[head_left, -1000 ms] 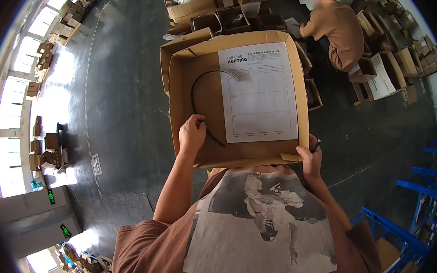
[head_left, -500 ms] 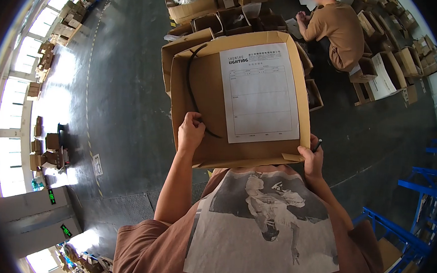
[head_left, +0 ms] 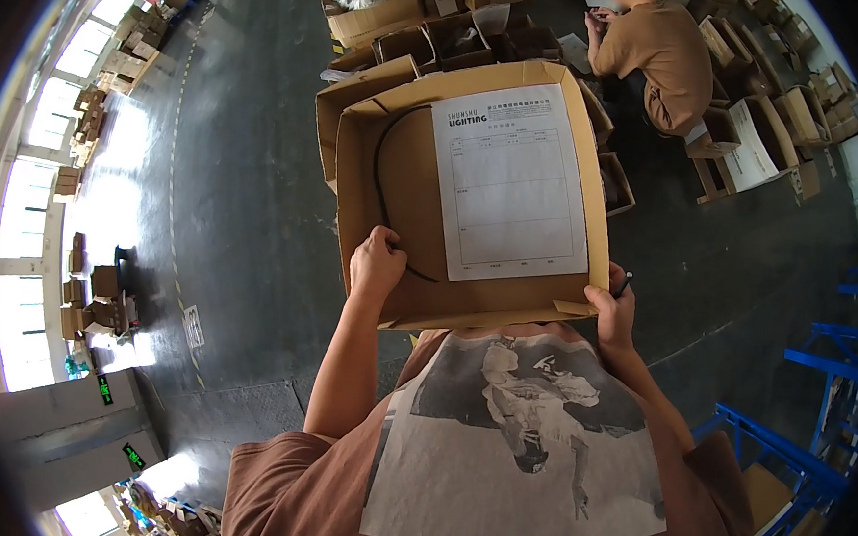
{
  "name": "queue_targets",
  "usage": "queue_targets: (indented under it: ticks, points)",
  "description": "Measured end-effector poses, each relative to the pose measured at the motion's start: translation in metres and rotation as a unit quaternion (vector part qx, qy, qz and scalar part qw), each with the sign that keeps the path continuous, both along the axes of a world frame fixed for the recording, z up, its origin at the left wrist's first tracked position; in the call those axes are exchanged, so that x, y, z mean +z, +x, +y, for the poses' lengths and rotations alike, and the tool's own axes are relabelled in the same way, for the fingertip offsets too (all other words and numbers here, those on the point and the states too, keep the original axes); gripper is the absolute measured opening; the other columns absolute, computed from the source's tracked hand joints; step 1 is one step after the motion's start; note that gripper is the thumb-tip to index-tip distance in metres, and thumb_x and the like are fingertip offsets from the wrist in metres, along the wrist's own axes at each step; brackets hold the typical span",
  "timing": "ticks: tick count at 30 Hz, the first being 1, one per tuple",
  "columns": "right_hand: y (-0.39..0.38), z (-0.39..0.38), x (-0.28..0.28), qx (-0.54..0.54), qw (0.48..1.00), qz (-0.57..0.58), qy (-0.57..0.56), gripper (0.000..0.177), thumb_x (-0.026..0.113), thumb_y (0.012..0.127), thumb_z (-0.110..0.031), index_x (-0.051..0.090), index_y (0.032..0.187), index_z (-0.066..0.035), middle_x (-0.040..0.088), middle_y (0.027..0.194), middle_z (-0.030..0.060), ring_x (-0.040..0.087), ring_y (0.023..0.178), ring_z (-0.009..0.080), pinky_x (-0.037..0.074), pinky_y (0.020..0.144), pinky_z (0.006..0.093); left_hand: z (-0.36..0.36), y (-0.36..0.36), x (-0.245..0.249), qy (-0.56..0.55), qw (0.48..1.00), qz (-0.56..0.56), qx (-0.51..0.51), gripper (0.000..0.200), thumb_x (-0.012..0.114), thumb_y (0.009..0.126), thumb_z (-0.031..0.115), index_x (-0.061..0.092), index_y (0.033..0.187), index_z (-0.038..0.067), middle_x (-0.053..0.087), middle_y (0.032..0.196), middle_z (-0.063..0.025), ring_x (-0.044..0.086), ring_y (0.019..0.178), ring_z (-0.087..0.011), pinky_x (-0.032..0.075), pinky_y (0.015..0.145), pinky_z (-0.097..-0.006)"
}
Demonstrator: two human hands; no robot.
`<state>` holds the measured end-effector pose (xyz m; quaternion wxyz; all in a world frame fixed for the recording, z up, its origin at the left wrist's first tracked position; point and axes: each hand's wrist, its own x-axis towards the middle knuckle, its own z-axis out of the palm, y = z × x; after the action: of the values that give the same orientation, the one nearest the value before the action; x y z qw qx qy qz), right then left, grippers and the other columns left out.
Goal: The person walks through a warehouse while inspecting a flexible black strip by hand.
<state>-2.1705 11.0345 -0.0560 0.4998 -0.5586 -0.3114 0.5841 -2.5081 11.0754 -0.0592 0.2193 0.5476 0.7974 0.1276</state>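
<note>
A shallow open cardboard box (head_left: 415, 179) is held in front of my chest. Inside it on the right lies a printed paper form (head_left: 512, 199) headed "SHUNSHU LIGHTING". Along the left inside runs a thin black cable (head_left: 379, 172), its top end curving toward the form's upper left corner. My left hand (head_left: 378, 264) is closed around the cable's lower part, inside the box, and a short tail sticks out below the fingers. My right hand (head_left: 611, 307) grips the box's lower right corner. A dark pen-like object (head_left: 625, 283) also pokes out from that hand.
Behind the held box stands another open carton (head_left: 327, 134), and several more cartons (head_left: 403, 45) are grouped beyond. A person in a brown shirt (head_left: 658, 61) crouches among boxes at upper right. Blue metal racks (head_left: 781, 452) stand at lower right.
The cable's upper end has swung right and now bends toward the form. My left hand has shifted very slightly. My right hand keeps its grip. The crouching person's hands have moved up a little.
</note>
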Motion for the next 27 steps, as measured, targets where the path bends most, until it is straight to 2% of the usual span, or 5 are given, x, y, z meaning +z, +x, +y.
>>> queue_targets:
  ticks: [3,10,19,25,27]
  points:
    - [0.0,0.0,0.001,0.003,1.0,-0.011,0.006,0.038,0.049,0.074,0.002,0.047,0.112,0.005,0.057,0.1,0.0079,0.054,0.091,0.0129,0.042,0.083,0.0253,-0.001,0.003,0.006,0.005,1.0,0.01,-0.005,0.022,0.055,0.068,0.013,0.059,0.088,0.007,0.064,0.08,-0.013,0.061,0.08,-0.032,0.047,0.073,-0.0402]
    - [0.0,-0.001,-0.002,-0.003,1.0,0.001,0.015,0.038,0.049,0.074,0.002,0.048,0.112,0.005,0.057,0.1,0.0083,0.055,0.092,0.0134,0.042,0.083,0.0255,-0.005,-0.003,0.0,-0.028,0.999,0.017,-0.017,0.019,0.054,0.069,0.015,0.059,0.086,0.009,0.064,0.086,-0.0143,0.06,0.085,-0.0326,0.046,0.077,-0.0412]
    - [0.0,-0.002,0.001,-0.004,1.0,-0.018,0.016,0.037,0.049,0.074,0.002,0.048,0.111,0.005,0.058,0.098,0.0084,0.056,0.089,0.0134,0.044,0.081,0.0257,-0.008,-0.005,-0.002,0.001,0.999,0.034,-0.031,0.022,0.055,0.073,0.017,0.064,0.092,0.01,0.065,0.086,-0.0103,0.061,0.086,-0.0291,0.047,0.078,-0.038]
    - [-0.003,-0.003,-0.001,-0.012,0.999,-0.025,0.021,0.036,0.05,0.074,0.002,0.049,0.11,0.004,0.059,0.097,0.0086,0.056,0.088,0.0132,0.044,0.079,0.0256,-0.013,-0.005,0.012,0.048,0.991,0.016,-0.126,0.02,0.049,0.079,0.012,0.064,0.092,0.011,0.063,0.096,-0.0079,0.06,0.089,-0.0281,0.047,0.077,-0.038]
    - [0.0,-0.003,-0.004,-0.009,1.0,-0.014,0.012,0.037,0.05,0.074,0.002,0.049,0.11,0.004,0.059,0.098,0.0089,0.056,0.089,0.0135,0.044,0.079,0.0257,-0.015,-0.005,0.018,0.053,0.986,0.015,-0.154,0.017,0.055,0.078,0.011,0.064,0.091,0.012,0.062,0.094,-0.0049,0.061,0.086,-0.0251,0.049,0.073,-0.036]
